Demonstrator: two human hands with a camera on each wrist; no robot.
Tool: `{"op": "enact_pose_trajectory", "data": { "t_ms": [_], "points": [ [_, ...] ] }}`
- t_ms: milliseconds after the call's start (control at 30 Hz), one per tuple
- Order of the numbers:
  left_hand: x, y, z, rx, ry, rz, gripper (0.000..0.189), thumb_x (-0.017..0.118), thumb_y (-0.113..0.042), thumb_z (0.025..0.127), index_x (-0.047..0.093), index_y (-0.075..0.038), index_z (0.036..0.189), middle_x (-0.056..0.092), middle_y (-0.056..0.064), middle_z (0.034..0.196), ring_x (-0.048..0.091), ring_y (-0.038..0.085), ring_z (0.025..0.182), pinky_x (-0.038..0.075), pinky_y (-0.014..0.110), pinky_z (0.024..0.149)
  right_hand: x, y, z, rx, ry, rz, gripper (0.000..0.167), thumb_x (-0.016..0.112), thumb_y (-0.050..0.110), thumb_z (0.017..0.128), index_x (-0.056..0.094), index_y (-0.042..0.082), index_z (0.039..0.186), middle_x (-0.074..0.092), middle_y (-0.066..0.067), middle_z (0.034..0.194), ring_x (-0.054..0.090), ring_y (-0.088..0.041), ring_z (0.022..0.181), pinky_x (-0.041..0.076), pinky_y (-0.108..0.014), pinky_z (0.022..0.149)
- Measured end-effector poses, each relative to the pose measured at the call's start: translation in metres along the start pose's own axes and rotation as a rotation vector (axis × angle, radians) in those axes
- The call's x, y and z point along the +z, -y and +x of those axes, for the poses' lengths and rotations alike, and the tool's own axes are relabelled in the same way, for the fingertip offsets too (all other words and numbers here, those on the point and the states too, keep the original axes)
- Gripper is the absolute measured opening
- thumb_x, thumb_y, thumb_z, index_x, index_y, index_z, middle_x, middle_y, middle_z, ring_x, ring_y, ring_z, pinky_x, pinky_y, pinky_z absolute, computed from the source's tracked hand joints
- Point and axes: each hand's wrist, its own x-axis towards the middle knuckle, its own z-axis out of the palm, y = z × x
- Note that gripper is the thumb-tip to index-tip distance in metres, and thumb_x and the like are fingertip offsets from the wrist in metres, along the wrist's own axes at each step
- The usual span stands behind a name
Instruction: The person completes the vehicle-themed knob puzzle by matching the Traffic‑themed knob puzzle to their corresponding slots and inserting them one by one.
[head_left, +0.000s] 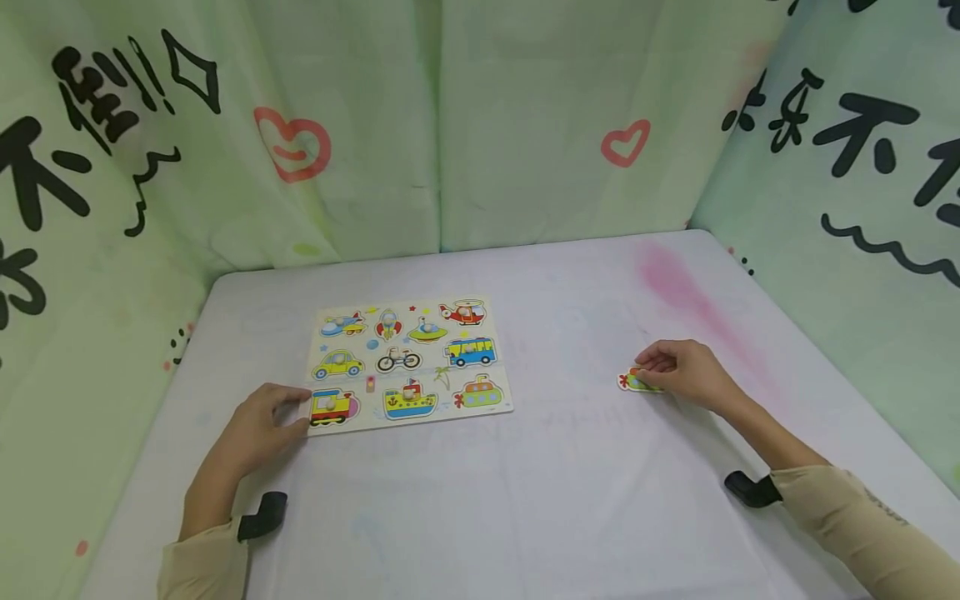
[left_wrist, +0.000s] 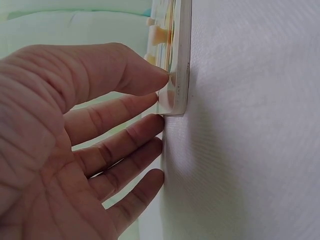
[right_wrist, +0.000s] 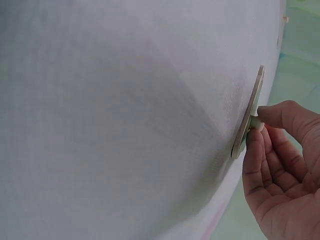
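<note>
A wooden knob puzzle board with colourful vehicle pictures lies flat on the left half of the table. My left hand touches the board's near left corner; in the left wrist view the thumb and forefinger of that hand meet its edge, with the other fingers fairly straight. Far to the right of the board, my right hand pinches a green submarine puzzle piece with a red propeller. In the right wrist view, thumb and forefinger hold the knob of the piece, seen edge-on and tilted close to the cloth.
A white cloth covers the table, with a pink stain at the back right. Green curtains with hearts and black lettering stand behind and on both sides. A submarine picture shows at the board's near right corner.
</note>
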Motion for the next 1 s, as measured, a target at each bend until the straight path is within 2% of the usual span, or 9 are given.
{"op": "enact_pose_trajectory", "data": {
  "t_ms": [100, 233, 500, 700, 1000],
  "points": [
    [0.001, -0.001, 0.001, -0.001, -0.002, -0.004, 0.047, 0.070, -0.013, 0.091, 0.061, 0.005, 0.133, 0.053, 0.030, 0.138, 0.044, 0.049, 0.133, 0.037, 0.066, 0.112, -0.001, 0.002, -0.002, -0.003, -0.030, 0.006, 0.019, 0.078, 0.013, 0.090, 0.073, 0.001, 0.104, 0.074, -0.007, 0.094, 0.066, -0.011, 0.081, 0.054, -0.018, 0.069],
    [0.001, -0.001, 0.001, 0.001, -0.003, 0.001, 0.047, 0.070, -0.013, 0.090, 0.062, 0.005, 0.133, 0.053, 0.030, 0.137, 0.045, 0.050, 0.132, 0.037, 0.066, 0.112, 0.001, 0.011, -0.003, 0.013, -0.043, 0.090, 0.025, 0.079, 0.017, 0.090, 0.073, 0.000, 0.108, 0.075, -0.010, 0.097, 0.068, -0.008, 0.083, 0.055, -0.017, 0.071],
    [0.001, 0.000, 0.000, 0.002, -0.003, -0.009, 0.047, 0.070, -0.012, 0.090, 0.062, 0.005, 0.133, 0.053, 0.030, 0.137, 0.045, 0.050, 0.133, 0.036, 0.066, 0.112, 0.022, 0.045, 0.003, 0.068, 0.028, 0.352, 0.032, 0.080, 0.024, 0.089, 0.072, 0.003, 0.112, 0.075, -0.009, 0.102, 0.071, -0.013, 0.088, 0.058, -0.022, 0.078],
    [0.002, 0.004, -0.002, 0.006, -0.004, -0.012, 0.046, 0.070, -0.012, 0.090, 0.062, 0.005, 0.132, 0.054, 0.030, 0.136, 0.045, 0.050, 0.132, 0.037, 0.066, 0.112, 0.042, 0.072, 0.009, 0.035, 0.085, 0.474, 0.032, 0.081, 0.022, 0.088, 0.072, 0.001, 0.111, 0.074, -0.010, 0.101, 0.071, -0.015, 0.088, 0.058, -0.023, 0.079],
    [0.001, 0.000, -0.001, 0.013, -0.016, -0.010, 0.046, 0.070, -0.012, 0.090, 0.062, 0.005, 0.132, 0.054, 0.029, 0.136, 0.045, 0.049, 0.132, 0.037, 0.066, 0.112, 0.070, 0.100, 0.019, -0.006, 0.126, 0.529, 0.027, 0.081, 0.018, 0.088, 0.073, 0.002, 0.108, 0.076, -0.007, 0.100, 0.070, -0.016, 0.086, 0.060, -0.027, 0.076]
  ]
}}
